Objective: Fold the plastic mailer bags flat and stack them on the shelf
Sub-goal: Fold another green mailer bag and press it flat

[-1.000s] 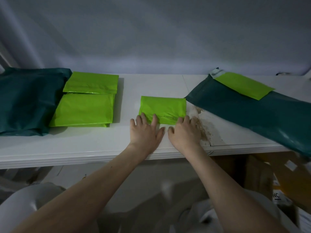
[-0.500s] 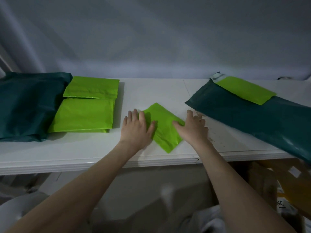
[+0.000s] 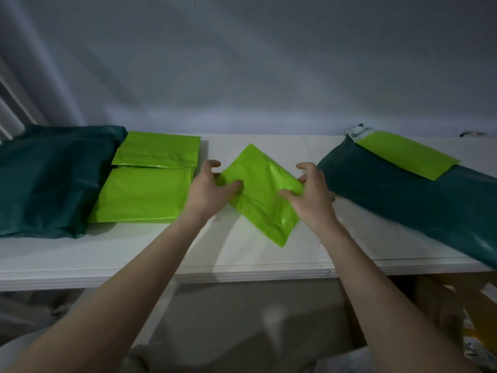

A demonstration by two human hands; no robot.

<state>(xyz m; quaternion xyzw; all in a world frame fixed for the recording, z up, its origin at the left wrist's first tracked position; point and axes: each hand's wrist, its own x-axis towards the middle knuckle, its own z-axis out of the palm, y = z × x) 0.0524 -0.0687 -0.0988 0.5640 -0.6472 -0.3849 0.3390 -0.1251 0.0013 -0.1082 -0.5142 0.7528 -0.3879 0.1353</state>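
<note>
Pinching the folded lime mailer point(image 3: 262, 192) at opposite corners, left hand point(image 3: 208, 191) and right hand point(image 3: 313, 196) lift it diamond-wise. Likely heading for the lime stack point(image 3: 145, 195) on the shelf point(image 3: 107, 254).

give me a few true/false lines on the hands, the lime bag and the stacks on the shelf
1. Both hands grip the lime bag. True: the left hand and right hand pinch its side corners.
2. The lime bag lies square to the shelf edge. False: it is turned like a diamond.
3. Folded lime bags lie left of the hands. True.
4. The dark green bag on the right has nothing on it. False: a lime piece lies on it.
5. The left hand rests flat on the shelf. False: it holds the bag.
</note>
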